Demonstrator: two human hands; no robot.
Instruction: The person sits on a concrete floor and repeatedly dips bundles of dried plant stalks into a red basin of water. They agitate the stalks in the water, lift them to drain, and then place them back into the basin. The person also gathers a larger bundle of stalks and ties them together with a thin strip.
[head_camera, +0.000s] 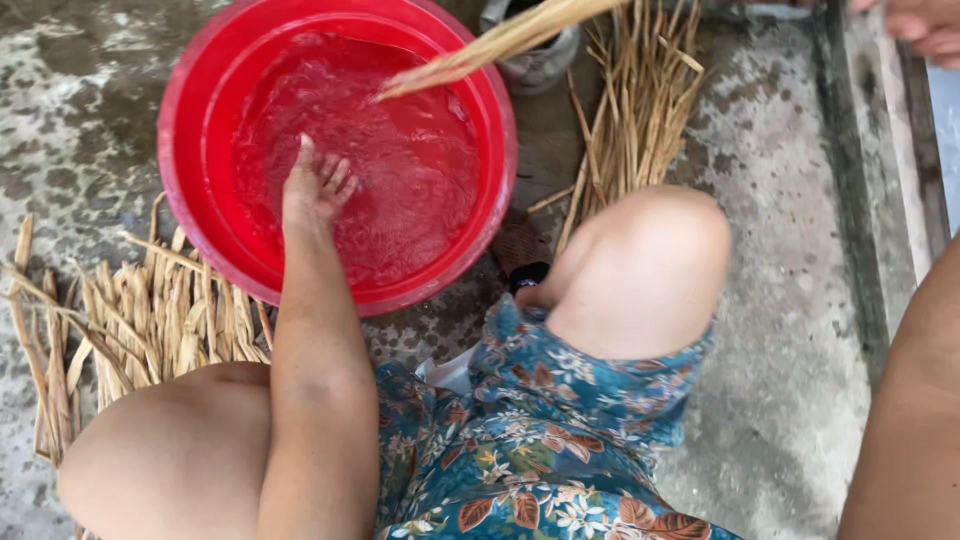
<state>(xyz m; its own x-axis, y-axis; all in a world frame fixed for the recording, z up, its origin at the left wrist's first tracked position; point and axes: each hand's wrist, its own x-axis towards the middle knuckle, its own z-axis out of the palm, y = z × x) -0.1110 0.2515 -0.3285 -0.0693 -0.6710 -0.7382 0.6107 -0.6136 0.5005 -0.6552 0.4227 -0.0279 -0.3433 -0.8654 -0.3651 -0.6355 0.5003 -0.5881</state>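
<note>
- Red basin (200, 120) sits on the wet concrete floor (780, 300), holding rippled water, directly under the left hand (312, 188).
- Left hand reaches over the near rim into the basin; its fingers (335, 175) are spread apart and slightly curled, tips at the water surface, gripping nothing.
- Bundle of pale straw strips (480, 50) slants in from the upper right, its tip dipping toward the water just beyond the left fingertips, not touching them.
- Right hand (925, 25) shows only at the top right corner, well away from the basin; whether its fingers are closed or apart cannot be told, since most of the hand is cut off.
- Loose dried strips (150, 320) lie on the floor on the wrist side of the left hand, beside the basin's near rim.
- More dried strips (640, 110) lie on the floor past the basin's right rim.
- Both bare knees frame the basin, with a floral blue garment (540, 440) between them.
</note>
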